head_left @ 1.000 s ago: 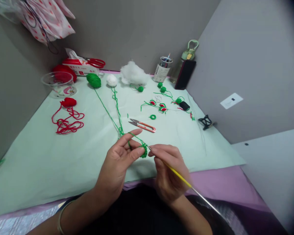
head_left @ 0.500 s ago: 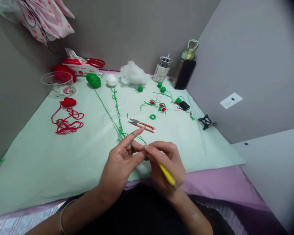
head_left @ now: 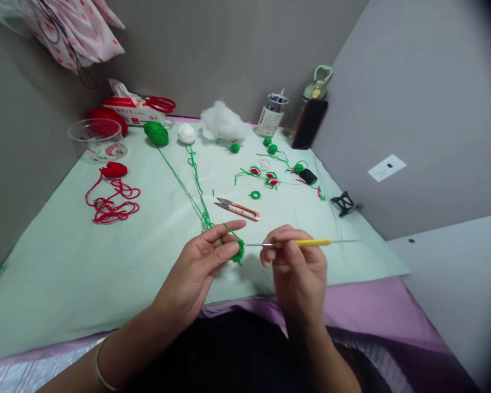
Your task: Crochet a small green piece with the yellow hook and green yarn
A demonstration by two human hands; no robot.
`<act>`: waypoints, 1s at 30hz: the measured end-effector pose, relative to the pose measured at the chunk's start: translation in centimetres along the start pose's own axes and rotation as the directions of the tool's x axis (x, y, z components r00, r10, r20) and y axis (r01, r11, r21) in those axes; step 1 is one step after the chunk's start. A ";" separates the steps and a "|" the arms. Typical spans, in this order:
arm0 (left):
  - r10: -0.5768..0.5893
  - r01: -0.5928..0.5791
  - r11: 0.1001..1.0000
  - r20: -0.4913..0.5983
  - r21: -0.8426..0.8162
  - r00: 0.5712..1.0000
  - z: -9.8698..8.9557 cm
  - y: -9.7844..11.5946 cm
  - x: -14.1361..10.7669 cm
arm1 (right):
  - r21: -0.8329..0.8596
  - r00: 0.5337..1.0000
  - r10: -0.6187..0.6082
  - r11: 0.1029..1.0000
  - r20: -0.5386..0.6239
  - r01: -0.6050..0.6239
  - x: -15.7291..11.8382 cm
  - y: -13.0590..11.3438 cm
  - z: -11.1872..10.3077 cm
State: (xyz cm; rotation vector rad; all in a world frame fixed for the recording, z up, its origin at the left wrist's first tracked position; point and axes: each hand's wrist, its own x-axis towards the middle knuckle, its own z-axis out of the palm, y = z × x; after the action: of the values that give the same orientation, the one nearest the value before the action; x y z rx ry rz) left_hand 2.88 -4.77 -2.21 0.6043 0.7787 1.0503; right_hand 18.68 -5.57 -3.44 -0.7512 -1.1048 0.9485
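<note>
My left hand [head_left: 207,256] pinches a small green crochet piece [head_left: 239,252] between thumb and fingers, with green yarn running over the raised index finger. My right hand [head_left: 298,267] grips a crochet hook [head_left: 305,243] by its yellow handle; the hook lies level and its thin metal tip points left at the piece. Whether the tip touches the stitches I cannot tell. Behind the hands lie orange thread snips [head_left: 245,212]. Green strands lead back to a green yarn ball [head_left: 156,134] and a white yarn ball [head_left: 186,134].
Red yarn [head_left: 114,210] lies loose at left, near a clear plastic tub [head_left: 96,139]. White stuffing [head_left: 224,124], a pen jar [head_left: 271,115], a phone [head_left: 310,124] and a bottle [head_left: 316,87] line the back. Small green and red crochet pieces [head_left: 271,179] lie mid-right; a black clip [head_left: 344,204] is farther right.
My right hand has moved right, away from my left hand, and the hook has swung from steeply slanted to level. The green crochet piece now shows more fully in my left hand.
</note>
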 end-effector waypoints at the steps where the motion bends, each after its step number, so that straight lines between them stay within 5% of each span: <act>1: 0.037 -0.037 0.999 0.005 0.039 0.999 0.0 -0.2 0.0 | -0.010 1.000 0.003 1.000 0.028 -0.003 0.0 0.0 0.1; 5: 0.102 -0.104 0.989 0.027 0.103 0.994 0.1 -0.9 -0.2 | -0.170 0.993 -0.070 0.982 0.092 0.085 -0.3 0.4 0.6; 20: 0.056 -0.054 0.998 -0.075 0.019 0.996 0.6 0.1 -0.1 | -0.082 0.995 -0.085 0.993 -0.042 0.082 -0.3 0.2 -0.1; 30: 0.055 -0.053 0.998 -0.077 0.021 0.995 0.6 0.2 -0.3 | -0.200 0.988 -0.156 0.967 0.016 0.156 -0.6 0.1 0.1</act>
State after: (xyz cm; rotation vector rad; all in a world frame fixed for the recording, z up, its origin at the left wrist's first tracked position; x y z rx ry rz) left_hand 3.17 -4.99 -1.65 0.6059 0.8448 1.1228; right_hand 18.51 -6.11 -3.74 -0.8144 -1.2531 0.7104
